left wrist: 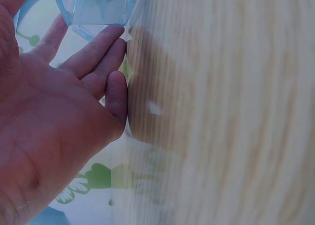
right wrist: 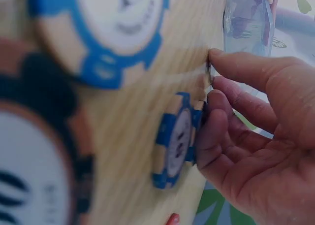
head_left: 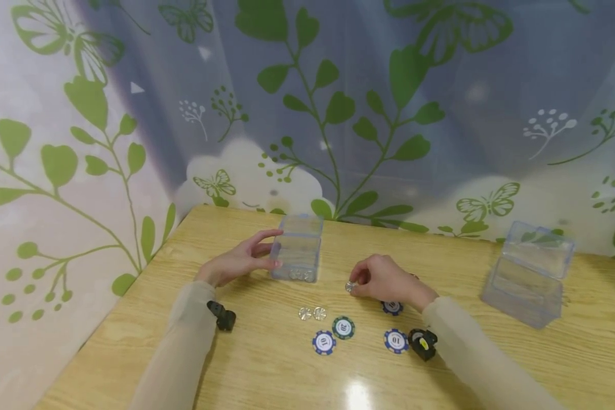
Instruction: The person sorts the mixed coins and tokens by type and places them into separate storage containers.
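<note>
Clear gem (head_left: 349, 287) under inspection: it is pinched between thumb and index finger of my right hand (head_left: 384, 278), held just above or on the table (head_left: 256, 370); which of the two, I cannot tell. The grip takes it by its edge, probably because so small and slick a piece offers the fingertips little else. My remaining right fingers are curled beneath, seemingly tucked out of the pinch's way; the right wrist view shows them close beside a blue chip (right wrist: 178, 141); contact cannot be confirmed. My left hand (head_left: 241, 262) lies at the side of the near box (head_left: 296, 248), fingers extended and spread, tips against the wall rather than wrapped round it; I judge this a steadying touch, since a light, empty-looking plastic shell would slide easily. Its lid stands tipped back, leaving the mouth accessible. Inside, loose gems (head_left: 297, 275) sit along the front wall. Two gems (head_left: 312, 314) lie side by side on the table in front of that box, within easy reach of either hand. Nearer me, a green chip (head_left: 343, 328) and a second blue chip (head_left: 324, 343) lie flat, nearly touching. Another blue chip (head_left: 396, 341) lies by my right wrist, beside a dark chip (right wrist: 34, 171). The far box (head_left: 523, 290), also open, stands untouched at right.
</note>
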The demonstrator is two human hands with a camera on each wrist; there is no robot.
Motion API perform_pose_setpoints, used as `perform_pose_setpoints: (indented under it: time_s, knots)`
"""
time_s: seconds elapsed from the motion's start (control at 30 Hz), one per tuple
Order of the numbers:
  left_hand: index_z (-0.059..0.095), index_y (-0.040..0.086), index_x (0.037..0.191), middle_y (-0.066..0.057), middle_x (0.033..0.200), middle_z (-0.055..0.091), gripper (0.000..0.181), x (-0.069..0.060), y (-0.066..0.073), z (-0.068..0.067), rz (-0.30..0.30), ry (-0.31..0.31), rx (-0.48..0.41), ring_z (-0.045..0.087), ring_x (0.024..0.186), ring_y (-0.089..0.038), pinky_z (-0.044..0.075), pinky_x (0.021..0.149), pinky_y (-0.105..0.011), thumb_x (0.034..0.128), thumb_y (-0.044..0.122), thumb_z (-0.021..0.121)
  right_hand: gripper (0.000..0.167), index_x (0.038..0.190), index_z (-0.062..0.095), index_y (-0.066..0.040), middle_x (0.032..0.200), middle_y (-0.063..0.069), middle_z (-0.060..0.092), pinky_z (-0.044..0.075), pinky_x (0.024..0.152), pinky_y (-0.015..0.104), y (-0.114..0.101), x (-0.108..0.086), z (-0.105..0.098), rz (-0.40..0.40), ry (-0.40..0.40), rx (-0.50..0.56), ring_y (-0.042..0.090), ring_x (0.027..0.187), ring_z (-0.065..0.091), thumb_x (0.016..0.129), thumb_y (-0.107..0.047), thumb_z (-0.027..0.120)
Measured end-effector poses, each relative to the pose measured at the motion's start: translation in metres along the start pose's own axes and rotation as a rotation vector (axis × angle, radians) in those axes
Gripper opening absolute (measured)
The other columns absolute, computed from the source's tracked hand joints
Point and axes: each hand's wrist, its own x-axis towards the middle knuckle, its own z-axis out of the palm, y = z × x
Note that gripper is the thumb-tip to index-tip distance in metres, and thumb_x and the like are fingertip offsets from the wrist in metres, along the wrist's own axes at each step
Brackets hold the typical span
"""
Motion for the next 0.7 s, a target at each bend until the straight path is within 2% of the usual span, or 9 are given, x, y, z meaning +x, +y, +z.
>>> perform_pose_setpoints:
  time_s: [0.13, 0.33, 0.57, 0.7]
  knots:
    - [0.023, 0.031, 0.162, -0.013, 0.17, 0.023, 0.083, 0.0, 0.0, 0.0, 0.0, -0.002, 0.002, 0.019, 0.159, -0.033, 0.018, 0.124, -0.065, 0.097, 0.02, 0.072, 0.008, 0.089, 0.072, -0.011, 0.079, -0.001, 0.065, 0.046, 0.067, 0.027, -0.005, 0.005, -0.001, 0.026, -0.037, -0.014, 0.012, 0.07, 0.054, 0.085, -0.015, 0.078]
    - [0.023, 0.032, 0.162, -0.013, 0.17, 0.024, 0.082, 0.0, 0.001, 0.001, 0.003, -0.005, 0.006, 0.02, 0.159, -0.033, 0.018, 0.124, -0.065, 0.0972, 0.021, 0.072, 0.013, 0.087, 0.069, -0.011, 0.079, 0.001, 0.064, 0.046, 0.066, 0.027, -0.008, 0.012, -0.003, 0.077, -0.102, -0.007, 0.013, 0.069, 0.054, 0.081, -0.016, 0.08]
    - [0.022, 0.032, 0.163, -0.012, 0.17, 0.024, 0.083, -0.001, -0.001, 0.0, 0.002, -0.002, 0.005, 0.02, 0.159, -0.033, 0.018, 0.124, -0.066, 0.0973, 0.022, 0.072, 0.01, 0.077, 0.068, -0.013, 0.075, -0.002, 0.064, 0.044, 0.065, 0.027, -0.006, 0.013, -0.005, 0.032, -0.12, 0.011, 0.012, 0.064, 0.052, 0.082, -0.011, 0.076]
    - [0.023, 0.033, 0.162, -0.011, 0.17, 0.024, 0.083, -0.001, 0.0, 0.001, -0.004, 0.001, 0.009, 0.02, 0.159, -0.032, 0.018, 0.124, -0.066, 0.0969, 0.023, 0.072, 0.011, 0.081, 0.066, -0.012, 0.08, 0.0, 0.063, 0.045, 0.068, 0.028, -0.002, 0.012, -0.006, 0.023, -0.102, 0.046, 0.014, 0.071, 0.054, 0.082, -0.008, 0.076]
